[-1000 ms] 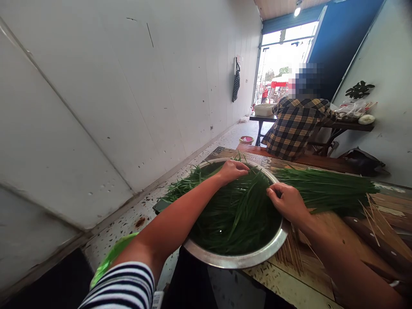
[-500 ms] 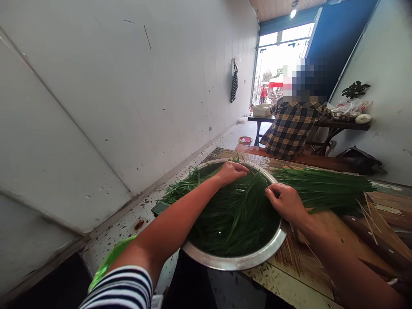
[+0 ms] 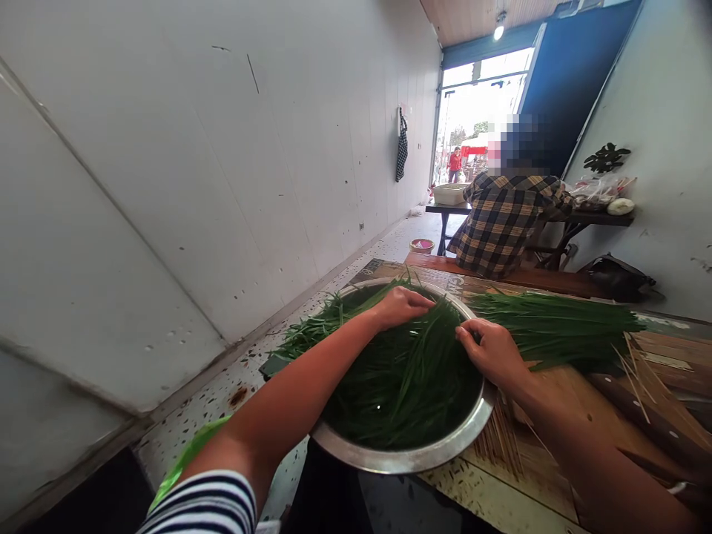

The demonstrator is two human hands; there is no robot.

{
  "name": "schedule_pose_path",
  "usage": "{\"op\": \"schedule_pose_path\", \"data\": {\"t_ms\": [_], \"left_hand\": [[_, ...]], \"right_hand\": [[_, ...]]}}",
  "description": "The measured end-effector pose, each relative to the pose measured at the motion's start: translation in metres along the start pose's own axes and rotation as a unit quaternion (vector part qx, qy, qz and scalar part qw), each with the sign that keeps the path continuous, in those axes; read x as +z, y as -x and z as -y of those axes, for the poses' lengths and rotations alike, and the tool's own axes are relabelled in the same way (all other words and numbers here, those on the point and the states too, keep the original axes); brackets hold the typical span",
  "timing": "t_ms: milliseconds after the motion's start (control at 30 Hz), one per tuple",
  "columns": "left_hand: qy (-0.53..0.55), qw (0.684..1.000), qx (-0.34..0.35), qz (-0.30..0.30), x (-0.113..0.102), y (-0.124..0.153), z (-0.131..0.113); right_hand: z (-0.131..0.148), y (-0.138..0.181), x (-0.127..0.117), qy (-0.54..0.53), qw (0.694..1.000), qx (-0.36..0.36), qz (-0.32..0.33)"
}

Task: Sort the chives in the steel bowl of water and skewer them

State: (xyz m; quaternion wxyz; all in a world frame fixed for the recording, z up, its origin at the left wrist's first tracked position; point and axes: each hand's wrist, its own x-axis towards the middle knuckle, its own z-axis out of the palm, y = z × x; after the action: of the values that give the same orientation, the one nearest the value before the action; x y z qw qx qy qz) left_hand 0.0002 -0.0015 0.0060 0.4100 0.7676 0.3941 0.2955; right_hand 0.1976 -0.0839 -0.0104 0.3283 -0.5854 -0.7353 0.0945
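Observation:
A wide steel bowl [image 3: 389, 463] is full of long flat garlic chives [image 3: 400, 404]. Over its far side my left hand [image 3: 401, 305] is closed, thumb and fingers pinching some of the leaves. My right hand [image 3: 490, 347] is at the bowl's right rim, its thumb and forefinger pinched at the edge of the same leaves. How many leaves each hand has cannot be made out. To the right of the bowl lies a thick pile of garlic chives [image 3: 556, 326] with the leaves lined up.
Thin wooden skewers [image 3: 503, 437] lie beside the bowl, and more sit at the right by a dark-handled knife [image 3: 639, 411] on a wooden board [image 3: 567, 386]. Ahead, a person in a checked shirt [image 3: 498, 222] sits at another table with a white tub [image 3: 449, 194].
My left hand has shifted slightly right, closer to my right hand. The view has tilted a little; both hands stay pinched at the leaves.

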Motion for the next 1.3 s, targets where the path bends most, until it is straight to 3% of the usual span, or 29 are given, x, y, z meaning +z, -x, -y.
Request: {"op": "schedule_pose_path", "data": {"t_ms": [67,233,400,600,833,1100,1300], "left_hand": [[-0.042,0.999,0.017,0.023,-0.005,0.002,-0.004],[-0.071,0.997,-0.018,-0.034,-0.008,0.003,-0.005],[-0.075,0.997,0.004,-0.006,0.003,0.004,-0.006],[-0.108,0.994,-0.008,-0.004,0.002,0.006,-0.013],[-0.145,0.989,-0.004,0.009,-0.008,0.011,-0.022],[-0.197,0.979,-0.053,0.027,-0.029,0.019,-0.027],[-0.294,0.954,-0.031,0.043,-0.042,0.018,-0.012]], "right_hand": [[0.001,0.001,0.0,-0.01,1.0,-0.002,-0.007],[0.0,0.002,0.002,-0.025,1.0,-0.017,-0.005],[-0.006,0.001,0.007,-0.065,0.997,-0.041,-0.03],[-0.009,0.0,0.009,-0.046,0.998,-0.04,-0.012],[-0.014,-0.003,0.009,-0.06,0.996,-0.057,-0.04],[-0.015,-0.006,-0.001,-0.075,0.993,-0.057,-0.073],[-0.014,-0.008,-0.012,-0.074,0.991,-0.049,-0.102]]}}
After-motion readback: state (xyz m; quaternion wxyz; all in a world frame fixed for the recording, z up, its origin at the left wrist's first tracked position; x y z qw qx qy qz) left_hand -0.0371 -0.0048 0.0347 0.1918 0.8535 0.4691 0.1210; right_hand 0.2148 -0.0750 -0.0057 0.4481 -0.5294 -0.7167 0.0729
